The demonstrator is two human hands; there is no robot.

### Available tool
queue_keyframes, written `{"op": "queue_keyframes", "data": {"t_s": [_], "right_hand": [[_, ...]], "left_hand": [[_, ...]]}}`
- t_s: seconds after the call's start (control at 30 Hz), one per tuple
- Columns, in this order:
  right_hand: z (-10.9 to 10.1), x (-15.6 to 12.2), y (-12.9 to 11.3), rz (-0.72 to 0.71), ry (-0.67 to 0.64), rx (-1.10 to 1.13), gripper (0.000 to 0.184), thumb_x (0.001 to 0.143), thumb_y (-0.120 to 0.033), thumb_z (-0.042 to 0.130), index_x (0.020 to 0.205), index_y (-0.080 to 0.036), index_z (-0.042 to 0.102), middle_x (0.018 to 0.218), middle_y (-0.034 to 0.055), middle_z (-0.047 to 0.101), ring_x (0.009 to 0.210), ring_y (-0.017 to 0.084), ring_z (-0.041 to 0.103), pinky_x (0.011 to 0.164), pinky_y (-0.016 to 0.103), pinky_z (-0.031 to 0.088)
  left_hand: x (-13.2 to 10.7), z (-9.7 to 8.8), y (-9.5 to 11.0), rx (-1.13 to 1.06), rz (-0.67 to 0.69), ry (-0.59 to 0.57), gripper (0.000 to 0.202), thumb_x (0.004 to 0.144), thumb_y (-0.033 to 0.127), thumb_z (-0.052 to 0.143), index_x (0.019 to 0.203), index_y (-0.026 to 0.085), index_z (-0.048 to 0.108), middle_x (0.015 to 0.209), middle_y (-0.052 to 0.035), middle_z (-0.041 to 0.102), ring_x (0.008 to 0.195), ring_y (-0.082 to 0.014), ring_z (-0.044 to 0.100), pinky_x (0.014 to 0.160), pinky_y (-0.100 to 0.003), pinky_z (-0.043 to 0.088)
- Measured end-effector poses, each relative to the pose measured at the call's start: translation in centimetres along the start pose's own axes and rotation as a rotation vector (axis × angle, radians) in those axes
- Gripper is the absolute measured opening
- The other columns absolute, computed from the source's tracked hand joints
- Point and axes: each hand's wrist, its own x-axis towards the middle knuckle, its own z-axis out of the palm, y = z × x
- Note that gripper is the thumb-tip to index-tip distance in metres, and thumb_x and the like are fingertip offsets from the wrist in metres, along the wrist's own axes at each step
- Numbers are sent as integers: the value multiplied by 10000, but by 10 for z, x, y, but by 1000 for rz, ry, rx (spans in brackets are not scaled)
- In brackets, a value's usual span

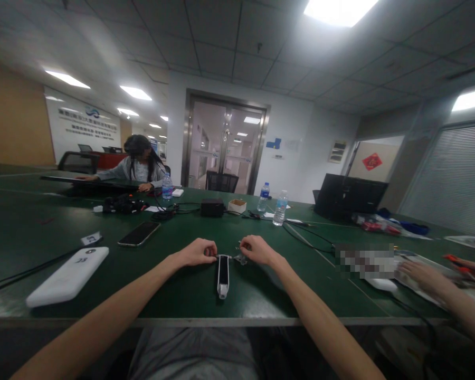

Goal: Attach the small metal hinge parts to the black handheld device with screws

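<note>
"Where's the device [223,272]?"

"On the tabletop [174,303], near the middle of its near edge, dark face up, one end pointing at that edge. Probably set there so both hands reach it equally easily."

"And those hands?"

"The left hand [200,252] is curled narrow by the device's far end, perhaps to steady it; I can't tell whether it pinches anything. The right hand [258,249] has thumb and finger drawn close beside some small bits [241,259], just right of the device. Whether it grips one, I can't tell either."

"Why are the phone [139,234] and white case [69,277] off left?"

"The case sits closer to the near edge, the phone farther in; presumably that spacing leaves the hands room."
</note>
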Motion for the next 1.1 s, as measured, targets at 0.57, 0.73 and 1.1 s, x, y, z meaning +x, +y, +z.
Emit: {"op": "queue_keyframes", "data": {"t_s": [0.57, 0.73, 1.1], "right_hand": [[8, 3, 10, -26, 7, -12, 133, 794, -191, 530, 808, -160, 658, 795, 36, 651, 698, 126, 557, 646, 208, 381], [7, 3, 9, -23, 0, -13, 140, 785, -180, 529, 821, -160, 663, 796, 37, 653, 704, 128, 561, 651, 210, 386], [7, 3, 8, 21, -35, -15, 150, 801, -195, 524, 838, -161, 665, 819, 38, 650, 724, 133, 560, 659, 216, 381]], "left_hand": [[2, 4, -2, 27, 4, 5, 296, 765, 421, 598, 876, 149, 630, 718, 6, 571, 647, -112, 528, 581, -195, 407], [2, 5, -3, 19, -11, 0, 264, 760, 394, 595, 869, 155, 622, 728, 9, 569, 651, -113, 528, 584, -198, 413], [0, 5, 3, 39, -20, 10, 294, 769, 430, 577, 856, 151, 611, 729, 3, 570, 639, -116, 523, 571, -206, 404]]}}
